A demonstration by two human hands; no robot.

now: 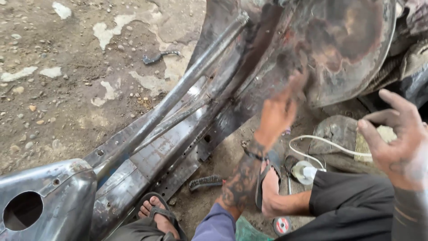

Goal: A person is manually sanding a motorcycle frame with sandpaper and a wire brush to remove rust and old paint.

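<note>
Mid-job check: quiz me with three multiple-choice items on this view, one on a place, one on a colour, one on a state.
1. Where does the wire brush lie?
A. on the ground beside the metal panel
B. on top of the panel
C. in the right hand

2. What colour is the cable near the stone?
A. red
B. white
C. green

3. How is the right hand?
A. closed round a hammer
B. flat on the ground
C. raised, fingers spread, holding nothing

Answers: 1 A, its bristles rest on dirt by the panel's edge; 2 B, it loops pale across the stone; 3 C, while the left hand presses the rusty fender.
</note>
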